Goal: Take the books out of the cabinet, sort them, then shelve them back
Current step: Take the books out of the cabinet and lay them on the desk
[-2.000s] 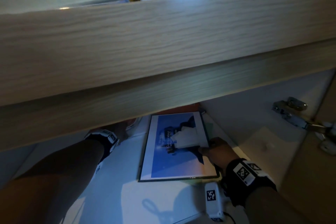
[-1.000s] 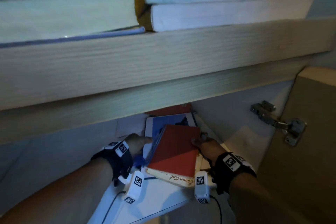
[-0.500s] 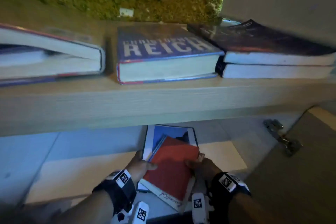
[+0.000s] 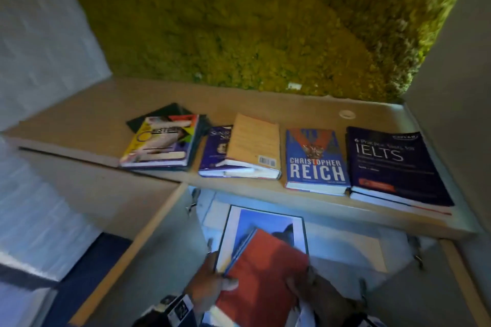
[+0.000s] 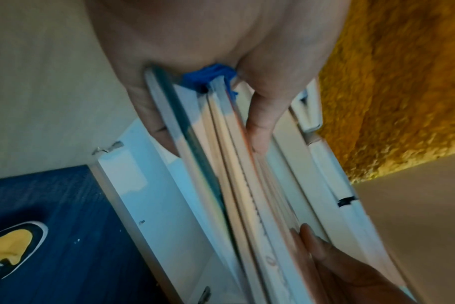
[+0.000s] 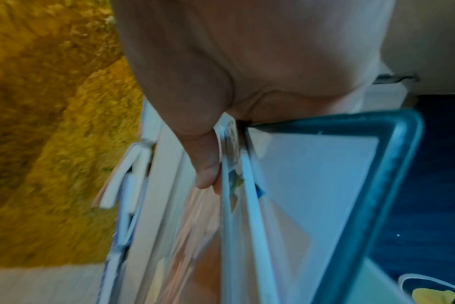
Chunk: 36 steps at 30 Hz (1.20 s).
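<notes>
Both hands hold a small stack of books in front of the open cabinet. A red book lies on top of a large blue-and-white picture book. My left hand grips the stack's left edge, thumb on the red cover; the left wrist view shows the stack edge-on, pinched between thumb and fingers. My right hand grips the right edge, and in the right wrist view its thumb presses on the book stack. On the cabinet top lie the Reich book, the IELTS book, a tan book and a colourful book.
A green moss wall rises behind the cabinet top. Cabinet doors stand open at the left and right. The floor is dark blue, with a yellow-and-black shoe on it.
The stack has come out of the cabinet and risen toward me in both hands. My view has tilted up, so the cabinet top and its books now show from above.
</notes>
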Tool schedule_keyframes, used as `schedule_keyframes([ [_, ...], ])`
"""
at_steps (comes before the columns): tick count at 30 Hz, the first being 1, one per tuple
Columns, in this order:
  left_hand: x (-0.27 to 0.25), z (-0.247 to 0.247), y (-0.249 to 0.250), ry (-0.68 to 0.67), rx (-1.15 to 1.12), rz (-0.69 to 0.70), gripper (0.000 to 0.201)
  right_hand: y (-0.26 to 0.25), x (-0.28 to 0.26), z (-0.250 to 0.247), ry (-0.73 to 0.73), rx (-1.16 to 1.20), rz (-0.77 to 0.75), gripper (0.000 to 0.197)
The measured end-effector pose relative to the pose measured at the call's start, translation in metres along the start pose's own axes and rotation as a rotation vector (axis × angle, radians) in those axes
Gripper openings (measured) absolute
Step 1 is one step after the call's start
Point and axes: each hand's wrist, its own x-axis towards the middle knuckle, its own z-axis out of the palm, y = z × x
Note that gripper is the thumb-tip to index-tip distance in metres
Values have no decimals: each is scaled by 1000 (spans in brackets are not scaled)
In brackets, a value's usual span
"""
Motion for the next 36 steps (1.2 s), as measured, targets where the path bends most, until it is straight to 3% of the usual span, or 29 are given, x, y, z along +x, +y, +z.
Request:
schedule_keyframes([
  [3,-50,-35,20,27,-92,-1,52,-50,-48,30,-60,272,-10,108],
  [6,-78,-71,32,18,-218,18,67,-97,-70,53,-212,515,-57,64],
  [11,-96,-121,85,108,-229,185,66,-189,-59,53,-272,474,-109,39],
  [14,-84,-139,123,146,-248,256,67,-243,-44,40,-232,392,-166,28],
  [19,-1,-177,197,202,-143,359,56,-330,26,19,-104,362,-280,27],
  [23,131,-229,238,213,-58,295,94,-384,111,7,21,355,-283,25],
  [24,140,-230,249,209,-46,296,90,-389,120,7,26,351,-279,27],
  [27,180,-244,281,183,71,325,51,-409,175,16,70,338,-249,25],
  [29,205,-264,284,195,139,299,49,-419,205,33,72,318,-206,33],
  [31,226,-289,276,232,194,233,56,-417,243,51,41,259,-123,61],
  [32,231,-299,271,252,223,195,59,-410,268,60,12,228,-95,65],
  [34,237,-321,255,299,248,125,68,-403,299,81,-50,175,-39,64],
  [36,242,-341,240,308,331,64,71,-423,281,104,-107,172,39,48],
])
